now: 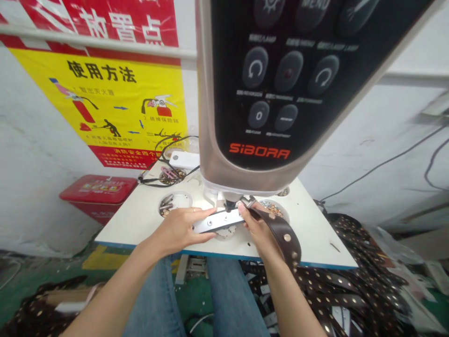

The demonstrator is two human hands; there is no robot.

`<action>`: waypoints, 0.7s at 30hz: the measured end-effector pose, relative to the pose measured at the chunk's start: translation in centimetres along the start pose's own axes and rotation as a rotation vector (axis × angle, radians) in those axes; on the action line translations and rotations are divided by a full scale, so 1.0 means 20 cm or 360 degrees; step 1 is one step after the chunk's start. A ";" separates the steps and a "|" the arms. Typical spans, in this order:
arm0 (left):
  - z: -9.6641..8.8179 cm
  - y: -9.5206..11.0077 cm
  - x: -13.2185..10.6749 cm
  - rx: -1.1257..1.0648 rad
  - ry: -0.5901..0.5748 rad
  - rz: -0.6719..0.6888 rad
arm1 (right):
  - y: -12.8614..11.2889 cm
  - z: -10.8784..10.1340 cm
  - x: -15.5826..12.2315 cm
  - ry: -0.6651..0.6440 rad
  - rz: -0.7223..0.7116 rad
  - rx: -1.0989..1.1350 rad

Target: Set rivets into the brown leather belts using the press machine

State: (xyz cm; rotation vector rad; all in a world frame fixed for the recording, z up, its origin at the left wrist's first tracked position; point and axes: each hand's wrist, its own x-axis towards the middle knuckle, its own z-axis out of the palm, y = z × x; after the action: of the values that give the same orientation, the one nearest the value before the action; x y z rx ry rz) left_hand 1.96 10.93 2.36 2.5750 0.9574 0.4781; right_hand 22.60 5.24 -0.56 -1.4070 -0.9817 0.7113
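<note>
Currently left hand [180,229], fingers together, grips the near end of a flat silver metal guide strip [217,220]. Strip's long axis runs from those fingers across to the right hand [254,224], which pinches the end of a dark brown studded leather belt [282,234], smooth with round metal studs, just below the machine's black punch tip [229,203]. Belt trails back past the right wrist. Right hand sits nearer the tip.

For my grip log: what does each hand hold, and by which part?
The right hand holds the brown studded belt near its end, under the machine head. The left hand grips the pale flat strip at its left end.
</note>
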 end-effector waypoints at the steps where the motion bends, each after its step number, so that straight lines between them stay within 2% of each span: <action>1: 0.01 -0.01 0.00 -0.0026 -0.0011 0.0006 | 0.00 0.00 0.00 0.0004 -0.0011 -0.0036; 7: 0.02 -0.04 0.01 -0.0144 -0.0024 0.0027 | 0.02 0.01 0.00 0.0027 0.0010 0.0084; 11: 0.00 0.01 -0.01 -0.0067 0.0045 0.0010 | 0.01 0.08 -0.03 0.0140 0.0110 0.0612; 13: -0.01 0.04 -0.02 -0.0052 0.0099 0.0051 | 0.01 0.09 -0.05 0.0056 0.0190 0.0837; 16: -0.01 0.07 -0.05 -0.0054 0.0149 0.0155 | 0.01 0.07 -0.07 -0.0107 0.0162 0.0723; 21: 0.00 0.06 -0.12 0.0110 0.0103 0.0184 | 0.03 -0.07 -0.10 0.0085 -0.0022 0.0344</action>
State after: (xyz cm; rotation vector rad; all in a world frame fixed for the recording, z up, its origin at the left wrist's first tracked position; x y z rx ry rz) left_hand 0.97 8.49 2.35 2.7033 0.8634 0.5726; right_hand 22.97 2.83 -1.28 -1.2232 -0.8456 0.7430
